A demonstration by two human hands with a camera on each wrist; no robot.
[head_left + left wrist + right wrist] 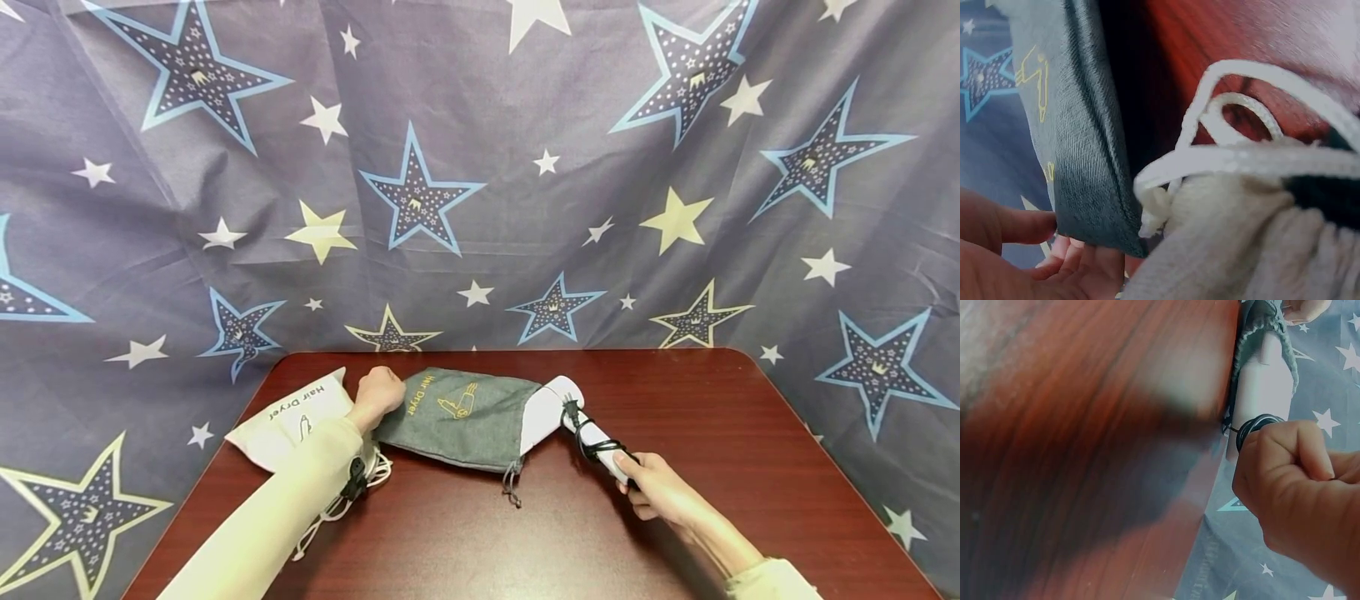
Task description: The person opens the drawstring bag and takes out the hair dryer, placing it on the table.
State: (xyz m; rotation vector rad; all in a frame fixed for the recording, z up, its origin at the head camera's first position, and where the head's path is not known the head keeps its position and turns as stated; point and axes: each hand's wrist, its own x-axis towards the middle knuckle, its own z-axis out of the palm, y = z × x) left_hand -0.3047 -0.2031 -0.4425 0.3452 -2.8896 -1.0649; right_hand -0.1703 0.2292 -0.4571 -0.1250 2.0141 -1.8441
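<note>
A grey-green drawstring bag (468, 417) with yellow "Hair Dryer" lettering lies over the middle of the table. Its closed end is pinched between the thumb and fingers of my left hand (381, 390), as the left wrist view shows at the bag's corner (1094, 219). Out of the bag's mouth sticks a white hair dryer (551, 410), its front part hidden inside the cloth. My right hand (654, 487) grips the dryer's handle near its end. A black cord (592, 446) with its plug is wound around that handle.
A cream drawstring bag (288, 421), also printed "Hair Dryer", lies at the left under my left forearm. Its white cords (326, 517) trail toward the near edge beside a black plug (356, 479). A star-patterned curtain (480, 167) hangs behind the dark red table (480, 533).
</note>
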